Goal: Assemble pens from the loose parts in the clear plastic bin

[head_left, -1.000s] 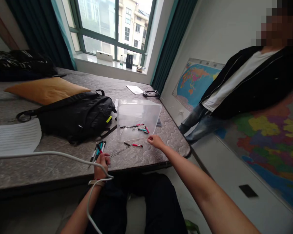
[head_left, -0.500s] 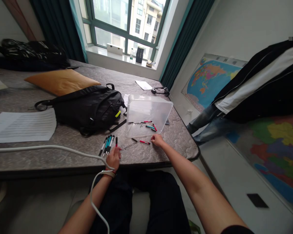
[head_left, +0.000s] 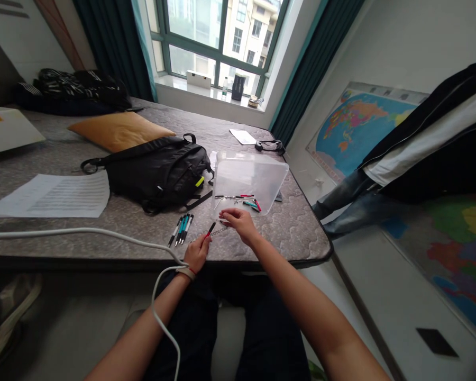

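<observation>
My left hand (head_left: 197,253) is closed around a red-and-black pen (head_left: 211,229), its dark end pointing up and away. Close to that end, my right hand (head_left: 240,223) has its fingertips pinched together; whatever they hold is too small to make out. A small dark piece lies on the mattress under the right fingers, partly hidden. Left of my hands, several white, teal and black pens (head_left: 181,230) lie side by side. Beyond the right hand, a clear plastic box (head_left: 254,177) rests on its side with several pen parts (head_left: 244,198) in it.
A black backpack (head_left: 158,172) lies on the mattress (head_left: 293,233), with printed sheets (head_left: 63,196) to its left and an orange pillow (head_left: 121,129) behind. A white cable (head_left: 103,233) runs to my left wrist. A person in a dark jacket (head_left: 440,132) stands at the right.
My right hand has moved left, closer to the pen in my left hand. That pen has tilted to the right. The red pen on the mattress no longer shows. The camera view has shifted slightly.
</observation>
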`<state>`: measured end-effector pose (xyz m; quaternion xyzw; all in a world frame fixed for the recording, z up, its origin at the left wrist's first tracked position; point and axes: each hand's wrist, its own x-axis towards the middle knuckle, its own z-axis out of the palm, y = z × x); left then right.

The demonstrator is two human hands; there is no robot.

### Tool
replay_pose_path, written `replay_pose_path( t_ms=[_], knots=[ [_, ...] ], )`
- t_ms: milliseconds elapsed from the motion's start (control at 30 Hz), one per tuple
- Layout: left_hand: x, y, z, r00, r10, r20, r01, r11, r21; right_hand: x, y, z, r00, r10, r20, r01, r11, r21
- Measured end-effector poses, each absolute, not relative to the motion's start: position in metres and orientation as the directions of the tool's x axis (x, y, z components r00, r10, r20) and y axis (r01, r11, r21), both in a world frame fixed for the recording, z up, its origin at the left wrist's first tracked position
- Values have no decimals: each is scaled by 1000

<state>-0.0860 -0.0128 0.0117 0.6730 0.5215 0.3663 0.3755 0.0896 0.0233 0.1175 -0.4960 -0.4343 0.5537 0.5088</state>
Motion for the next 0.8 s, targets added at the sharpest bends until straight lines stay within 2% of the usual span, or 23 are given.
replay_pose_path(
  t_ms=[800],
  knots=[
    [-85,-10,10,205,974,95,459,-182,870,78,19,100,25,986,-168,-262,-156,-952]
  ],
)
